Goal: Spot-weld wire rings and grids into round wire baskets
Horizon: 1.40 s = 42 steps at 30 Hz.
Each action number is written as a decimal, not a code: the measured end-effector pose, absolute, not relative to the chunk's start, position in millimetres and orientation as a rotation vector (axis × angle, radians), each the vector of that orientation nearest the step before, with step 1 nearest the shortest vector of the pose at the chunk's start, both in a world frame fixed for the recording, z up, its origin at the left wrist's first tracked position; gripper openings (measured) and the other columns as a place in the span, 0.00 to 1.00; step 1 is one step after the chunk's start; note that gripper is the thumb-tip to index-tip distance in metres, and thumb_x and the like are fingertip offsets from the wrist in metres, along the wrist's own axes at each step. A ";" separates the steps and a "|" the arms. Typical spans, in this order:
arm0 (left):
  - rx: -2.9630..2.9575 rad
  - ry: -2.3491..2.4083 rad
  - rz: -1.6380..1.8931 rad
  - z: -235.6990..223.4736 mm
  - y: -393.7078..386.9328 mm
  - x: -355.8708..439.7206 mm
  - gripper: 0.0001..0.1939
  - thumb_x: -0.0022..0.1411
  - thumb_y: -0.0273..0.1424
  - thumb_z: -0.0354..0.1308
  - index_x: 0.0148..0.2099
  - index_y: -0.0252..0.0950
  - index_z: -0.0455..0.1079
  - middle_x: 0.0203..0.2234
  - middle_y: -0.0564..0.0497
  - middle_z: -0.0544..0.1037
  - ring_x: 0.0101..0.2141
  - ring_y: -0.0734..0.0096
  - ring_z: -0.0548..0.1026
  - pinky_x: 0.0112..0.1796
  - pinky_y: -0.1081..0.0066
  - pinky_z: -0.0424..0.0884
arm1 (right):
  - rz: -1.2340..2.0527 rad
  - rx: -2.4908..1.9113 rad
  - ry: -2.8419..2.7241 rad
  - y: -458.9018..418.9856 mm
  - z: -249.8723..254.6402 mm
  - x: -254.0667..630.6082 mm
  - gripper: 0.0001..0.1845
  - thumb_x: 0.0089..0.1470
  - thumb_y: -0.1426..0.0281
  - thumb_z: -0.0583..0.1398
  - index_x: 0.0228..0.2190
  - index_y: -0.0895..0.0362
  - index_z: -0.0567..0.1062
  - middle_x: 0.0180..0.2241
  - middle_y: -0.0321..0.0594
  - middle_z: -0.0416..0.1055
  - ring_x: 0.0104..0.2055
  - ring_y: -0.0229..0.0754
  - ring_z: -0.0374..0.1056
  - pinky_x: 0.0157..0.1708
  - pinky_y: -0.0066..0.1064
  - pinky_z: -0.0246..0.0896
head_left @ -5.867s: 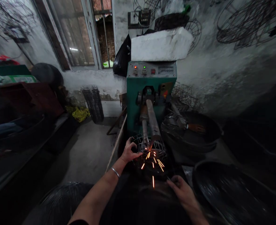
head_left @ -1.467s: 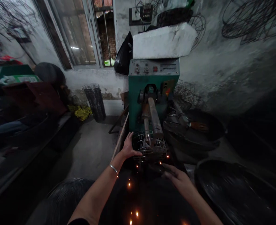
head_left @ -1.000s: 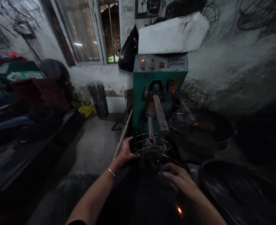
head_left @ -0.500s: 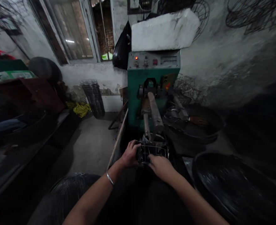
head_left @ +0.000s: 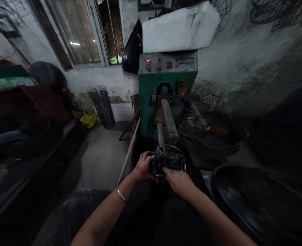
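A small wire grid [head_left: 171, 160], bowed like a basket, sits just below the two metal arms of a green machine. My left hand [head_left: 143, 167] grips its left end, thumb and fingers around the edge wires. At its front side is my right hand [head_left: 179, 180], fingers pressed together against the lower wires; whether a separate loose wire is pinched there I cannot tell. The thick upper arm [head_left: 169, 121] and the thinner lower arm [head_left: 160, 136] jut out toward me, the lower one's tip close to the grid. The grid's underside is lost in shadow.
The green machine [head_left: 145, 89] has a lit red lamp and carries a white foam block [head_left: 179, 29]. Black round tubs [head_left: 255, 201] stand at right. A wire mesh roll [head_left: 101, 106] stands by the wall, and another wire coil [head_left: 81, 208] is at lower left.
The wire grid has tilted slightly, so its front face shows more squarely. My right hand has shifted a little right and down; my left hand keeps its grip. The view has shifted slightly.
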<state>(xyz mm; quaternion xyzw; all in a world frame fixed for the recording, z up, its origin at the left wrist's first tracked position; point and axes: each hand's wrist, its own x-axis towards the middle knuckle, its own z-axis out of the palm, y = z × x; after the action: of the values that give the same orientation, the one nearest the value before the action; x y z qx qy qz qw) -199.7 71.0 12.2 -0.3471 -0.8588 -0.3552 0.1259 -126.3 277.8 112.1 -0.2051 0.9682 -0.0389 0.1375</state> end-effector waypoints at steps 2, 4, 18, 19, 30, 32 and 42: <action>-1.013 -2.484 -1.050 13.5 73.6 -201.2 0.58 0.28 0.39 0.80 0.62 0.34 0.60 0.57 0.34 0.62 0.58 0.34 0.59 0.56 0.40 0.64 | -0.126 -0.610 2.815 281.9 111.7 -128.9 0.20 0.61 0.78 0.51 0.54 0.62 0.70 0.47 0.54 0.76 0.45 0.53 0.75 0.41 0.36 0.68; -0.998 -2.486 -1.060 15.7 76.6 -202.8 0.57 0.29 0.39 0.80 0.62 0.34 0.60 0.57 0.35 0.62 0.59 0.35 0.59 0.57 0.41 0.63 | -0.140 -0.622 2.834 285.8 112.1 -132.4 0.19 0.62 0.77 0.52 0.53 0.61 0.71 0.48 0.53 0.76 0.45 0.51 0.75 0.41 0.34 0.68; -0.928 -2.577 -1.071 24.5 86.0 -203.9 0.55 0.29 0.40 0.80 0.61 0.34 0.63 0.55 0.37 0.65 0.59 0.37 0.60 0.57 0.42 0.63 | -0.160 -0.584 2.821 293.7 118.1 -142.9 0.17 0.62 0.75 0.55 0.51 0.59 0.72 0.44 0.48 0.78 0.45 0.53 0.75 0.41 0.37 0.67; -0.917 -2.578 -1.067 24.6 85.7 -203.1 0.55 0.29 0.41 0.80 0.60 0.34 0.63 0.56 0.37 0.64 0.58 0.38 0.61 0.57 0.43 0.63 | -0.175 -0.580 2.827 293.4 118.1 -142.8 0.16 0.62 0.75 0.55 0.50 0.58 0.73 0.43 0.47 0.78 0.44 0.52 0.75 0.41 0.36 0.67; -0.841 -2.588 -0.957 29.4 94.4 -223.3 0.55 0.29 0.44 0.79 0.59 0.32 0.63 0.52 0.37 0.68 0.57 0.36 0.62 0.57 0.43 0.64 | -0.295 -0.494 2.956 292.6 122.7 -126.3 0.23 0.60 0.78 0.53 0.56 0.60 0.69 0.63 0.50 0.62 0.59 0.52 0.66 0.56 0.41 0.64; -0.837 -2.605 -0.945 28.8 94.3 -228.6 0.54 0.29 0.44 0.80 0.59 0.32 0.64 0.51 0.37 0.68 0.57 0.35 0.62 0.57 0.42 0.63 | -0.328 -0.503 2.985 297.6 117.6 -120.1 0.23 0.60 0.78 0.53 0.56 0.61 0.71 0.65 0.50 0.58 0.60 0.52 0.64 0.58 0.42 0.63; -0.719 -2.602 -1.020 36.1 96.3 -239.4 0.53 0.30 0.40 0.80 0.59 0.32 0.65 0.56 0.36 0.64 0.58 0.39 0.62 0.59 0.46 0.64 | -0.466 -0.592 2.990 321.3 88.7 -102.8 0.21 0.59 0.77 0.51 0.50 0.62 0.75 0.57 0.53 0.69 0.56 0.52 0.68 0.55 0.44 0.67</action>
<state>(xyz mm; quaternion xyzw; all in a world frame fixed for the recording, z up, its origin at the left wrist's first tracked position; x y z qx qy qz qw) -239.4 96.3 36.1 -0.2473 -0.8943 -0.3505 0.1275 -102.8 321.3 88.7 -0.1921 0.9693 -0.1510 0.0292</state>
